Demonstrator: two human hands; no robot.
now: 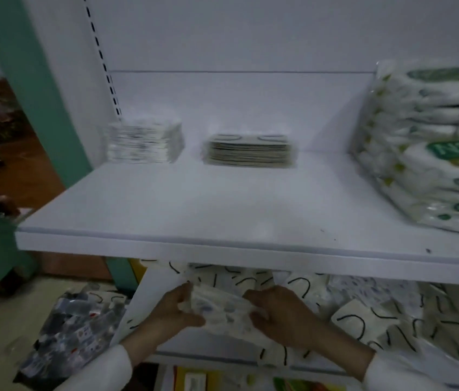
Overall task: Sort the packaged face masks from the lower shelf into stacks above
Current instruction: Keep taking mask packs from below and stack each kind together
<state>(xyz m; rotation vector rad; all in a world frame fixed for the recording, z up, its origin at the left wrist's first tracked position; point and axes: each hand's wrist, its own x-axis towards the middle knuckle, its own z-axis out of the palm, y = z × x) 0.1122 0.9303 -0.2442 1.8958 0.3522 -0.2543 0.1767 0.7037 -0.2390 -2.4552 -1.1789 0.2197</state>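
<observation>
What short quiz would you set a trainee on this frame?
1. True or false: the left hand and right hand both grip one mask packet at the lower shelf.
2. How many mask stacks stand on the upper shelf? A one, B two, C four.
3. Fill in: the wrapped bundle sits at the upper shelf's ___ end.
Key: 1 true; 2 B; 3 right.

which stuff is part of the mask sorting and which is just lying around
Part of the job: mask pack held by left hand and right hand; loose masks on lower shelf; patterned stack; beige stack; upper shelf.
Just lying about: tissue bundles; dark packets at lower left.
</observation>
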